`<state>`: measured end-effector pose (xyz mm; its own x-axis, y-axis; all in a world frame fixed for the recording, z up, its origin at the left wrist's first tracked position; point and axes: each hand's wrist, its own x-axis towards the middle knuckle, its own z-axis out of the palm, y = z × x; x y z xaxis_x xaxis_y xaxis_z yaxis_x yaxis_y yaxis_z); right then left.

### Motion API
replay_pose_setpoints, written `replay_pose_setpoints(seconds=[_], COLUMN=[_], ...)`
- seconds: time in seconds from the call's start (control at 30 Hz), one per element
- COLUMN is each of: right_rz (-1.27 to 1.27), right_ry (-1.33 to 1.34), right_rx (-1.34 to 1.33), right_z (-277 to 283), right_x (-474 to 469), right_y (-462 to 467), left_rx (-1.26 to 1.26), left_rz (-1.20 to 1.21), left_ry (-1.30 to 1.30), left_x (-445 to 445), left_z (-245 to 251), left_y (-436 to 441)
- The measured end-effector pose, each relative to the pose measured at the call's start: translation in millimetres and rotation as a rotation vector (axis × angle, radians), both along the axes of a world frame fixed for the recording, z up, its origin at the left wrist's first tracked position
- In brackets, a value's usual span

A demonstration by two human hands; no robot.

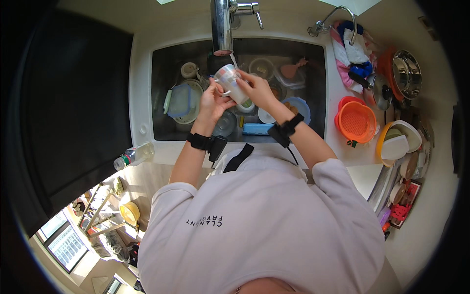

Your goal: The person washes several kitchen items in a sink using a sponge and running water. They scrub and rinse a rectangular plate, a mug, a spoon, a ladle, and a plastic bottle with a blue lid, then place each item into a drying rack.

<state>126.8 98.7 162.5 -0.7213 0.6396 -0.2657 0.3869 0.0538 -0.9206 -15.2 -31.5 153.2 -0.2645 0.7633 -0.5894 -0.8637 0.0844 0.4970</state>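
Observation:
Under the chrome tap (222, 33), a white mug (234, 86) with coloured prints is held tilted above the sink (238, 137). A thin stream of water (234, 60) falls at its upper rim. My left hand (214, 103) supports the mug from the left, by its handle. From the right, my right hand (259, 90) has its fingers on the mug's side near the rim; the fingertips are partly hidden. In the sink below lie a lidded container (179, 101), a clear bowl (225, 124), a light blue case (257, 129) and a pink spatula-like utensil (290, 70).
A plastic bottle (137, 155) lies at the counter's front left edge. Along the right stand an orange strainer basket (357, 121), a lidded pan (378, 92), a steel bowl (405, 73) and bowls (398, 143). Towels (354, 51) lie under a slim curved tap (341, 11).

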Motion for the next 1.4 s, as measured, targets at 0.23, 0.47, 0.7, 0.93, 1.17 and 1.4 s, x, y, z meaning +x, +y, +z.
replay_pose_setpoints(seconds=[0.23,0.47,0.7,0.93,1.17,1.4], right_rz=[-0.050,0.027,-0.005,-0.005,-0.024,0.062], right_ry=[0.201,0.225,0.088,0.004,0.106,0.283], right_rx=[-0.226,-0.530,-0.792,0.142,0.447,0.320], right_z=[-25.4,-2.9,-0.7,-20.0,-3.3,-12.6], right_x=[8.4,6.0,12.7,8.6,5.6,-3.7], right_y=[-3.7,9.4,4.5,-9.3,-38.6,-30.1], left_rx=[0.093,0.122,0.180,-0.704,0.020,-0.127], left_rz=[-0.149,-0.142,-0.114,-0.034,0.056,-0.084], left_ry=[-0.088,-0.080,-0.011,1.299,0.245,0.268], left_x=[1.1,2.2,4.7,28.2,51.3,47.9], left_z=[-0.7,6.8,5.7,4.4,7.8,7.9], left_y=[-3.3,5.6,-6.8,-2.2,24.9,9.1])
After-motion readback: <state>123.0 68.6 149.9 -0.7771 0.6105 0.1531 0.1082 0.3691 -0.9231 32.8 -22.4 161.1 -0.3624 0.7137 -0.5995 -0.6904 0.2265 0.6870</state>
